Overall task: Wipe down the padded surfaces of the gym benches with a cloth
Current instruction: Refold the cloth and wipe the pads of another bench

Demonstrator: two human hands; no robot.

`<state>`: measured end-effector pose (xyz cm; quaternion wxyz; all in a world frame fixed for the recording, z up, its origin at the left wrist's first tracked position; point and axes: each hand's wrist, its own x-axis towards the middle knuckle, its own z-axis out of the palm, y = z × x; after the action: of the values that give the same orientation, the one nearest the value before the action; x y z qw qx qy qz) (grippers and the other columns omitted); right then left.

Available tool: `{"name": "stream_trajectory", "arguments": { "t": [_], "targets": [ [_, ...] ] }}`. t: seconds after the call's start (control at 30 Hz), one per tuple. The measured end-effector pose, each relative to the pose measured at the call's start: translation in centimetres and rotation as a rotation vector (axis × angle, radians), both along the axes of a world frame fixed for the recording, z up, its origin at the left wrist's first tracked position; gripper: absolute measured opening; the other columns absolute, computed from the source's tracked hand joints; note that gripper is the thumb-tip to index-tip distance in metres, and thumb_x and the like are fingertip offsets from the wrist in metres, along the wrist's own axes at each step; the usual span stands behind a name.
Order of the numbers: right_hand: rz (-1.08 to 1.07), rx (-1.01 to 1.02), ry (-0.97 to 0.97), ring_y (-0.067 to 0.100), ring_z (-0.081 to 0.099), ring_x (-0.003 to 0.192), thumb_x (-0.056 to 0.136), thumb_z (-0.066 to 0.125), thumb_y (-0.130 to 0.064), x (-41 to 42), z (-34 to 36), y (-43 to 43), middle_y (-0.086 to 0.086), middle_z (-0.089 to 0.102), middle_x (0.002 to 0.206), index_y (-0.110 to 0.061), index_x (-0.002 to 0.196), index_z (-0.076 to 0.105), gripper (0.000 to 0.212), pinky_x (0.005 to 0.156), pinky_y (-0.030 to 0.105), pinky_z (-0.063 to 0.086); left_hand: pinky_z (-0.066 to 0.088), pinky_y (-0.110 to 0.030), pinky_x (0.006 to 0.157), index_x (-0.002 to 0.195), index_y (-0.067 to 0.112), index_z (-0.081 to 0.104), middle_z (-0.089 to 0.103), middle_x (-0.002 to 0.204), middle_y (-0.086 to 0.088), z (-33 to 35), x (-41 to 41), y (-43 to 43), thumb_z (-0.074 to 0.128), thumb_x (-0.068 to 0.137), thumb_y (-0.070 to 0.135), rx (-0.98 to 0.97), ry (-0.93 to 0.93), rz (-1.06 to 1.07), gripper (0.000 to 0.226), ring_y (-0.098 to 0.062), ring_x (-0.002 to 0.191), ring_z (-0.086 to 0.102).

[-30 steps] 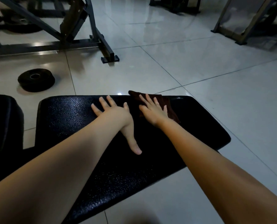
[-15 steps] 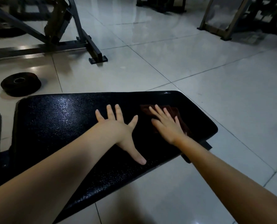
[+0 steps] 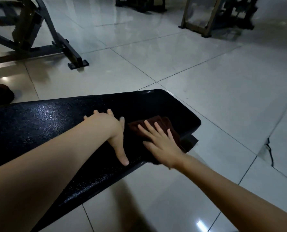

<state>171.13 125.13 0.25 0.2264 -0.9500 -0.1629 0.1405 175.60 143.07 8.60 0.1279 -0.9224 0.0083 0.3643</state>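
A black padded gym bench (image 3: 43, 124) with a pebbled surface stretches from the left edge to the centre right. A dark brown cloth (image 3: 164, 124) lies near the pad's right end. My right hand (image 3: 159, 144) presses flat on the cloth with straight, spread fingers. My left hand (image 3: 109, 129) rests flat on the bare pad just left of the cloth, thumb pointing back toward me. Part of the cloth is hidden under my right hand.
A dark metal machine frame (image 3: 62, 46) stands on the pale tiled floor at the back left. A weight plate (image 3: 0, 95) lies at the left edge. Another frame (image 3: 204, 29) stands at the back right. A crack (image 3: 270, 151) runs through a tile on the right.
My right hand has slid the cloth from the pad's far edge toward the near right end. My left hand stays flat on the pad. The view has shifted right.
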Motion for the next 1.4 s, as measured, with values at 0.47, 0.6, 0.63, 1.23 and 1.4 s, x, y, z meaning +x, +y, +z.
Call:
{"name": "stream_trajectory", "arguments": {
  "t": [0.47,0.6,0.63,1.23,1.4],
  "targets": [
    [-0.264,-0.019,0.059,0.018,-0.009,0.149,0.102,0.021,-0.045,9.7,-1.8,-2.3,-0.014,-0.007,0.161,-0.046,0.151,0.008,0.051,0.115,0.057,-0.008,0.011,-0.072,0.110,0.132,0.056,-0.034,-0.047,0.146,-0.007,-0.6,2.2,-2.2,0.081,0.037,0.077,0.042,0.142,-0.147,0.150,-0.057,0.133,-0.029],
    [-0.274,-0.011,0.089,0.020,-0.011,0.148,0.102,0.022,-0.044,8.8,-1.4,-1.7,-0.011,-0.007,0.161,-0.044,0.151,0.007,0.052,0.115,0.056,-0.011,0.010,-0.072,0.111,0.133,0.056,-0.033,-0.048,0.146,-0.006,-0.8,2.1,-1.9,0.080,0.036,0.077,0.022,0.146,-0.137,0.151,-0.055,0.134,-0.029],
    [-0.261,-0.004,0.085,0.020,-0.011,0.148,0.102,0.022,-0.044,8.0,-1.3,-1.7,-0.011,-0.007,0.161,-0.044,0.151,0.006,0.052,0.115,0.056,-0.012,0.010,-0.071,0.111,0.134,0.056,-0.033,-0.047,0.146,-0.005,-0.9,2.1,-1.8,0.079,0.035,0.079,0.017,0.143,-0.141,0.151,-0.055,0.135,-0.029],
    [0.032,-0.005,0.010,0.007,-0.017,0.145,0.104,0.023,-0.043,7.0,-1.0,-0.7,-0.026,-0.012,0.156,-0.052,0.147,0.004,0.049,0.117,0.049,-0.014,-0.011,-0.077,0.100,0.142,0.036,-0.035,-0.046,0.147,-0.007,-0.8,4.9,2.4,0.058,0.033,0.096,-0.033,0.047,-0.002,0.155,-0.041,0.136,-0.038],
    [0.006,-0.009,-0.006,0.006,-0.018,0.145,0.104,0.021,-0.044,9.7,-1.4,-0.6,-0.027,-0.015,0.153,-0.052,0.146,0.002,0.048,0.117,0.047,-0.015,-0.016,-0.077,0.097,0.139,0.033,-0.040,-0.052,0.143,-0.010,-0.9,4.9,2.2,0.063,0.039,0.093,-0.046,0.081,-0.003,0.155,-0.043,0.131,-0.044]
  ]
}}
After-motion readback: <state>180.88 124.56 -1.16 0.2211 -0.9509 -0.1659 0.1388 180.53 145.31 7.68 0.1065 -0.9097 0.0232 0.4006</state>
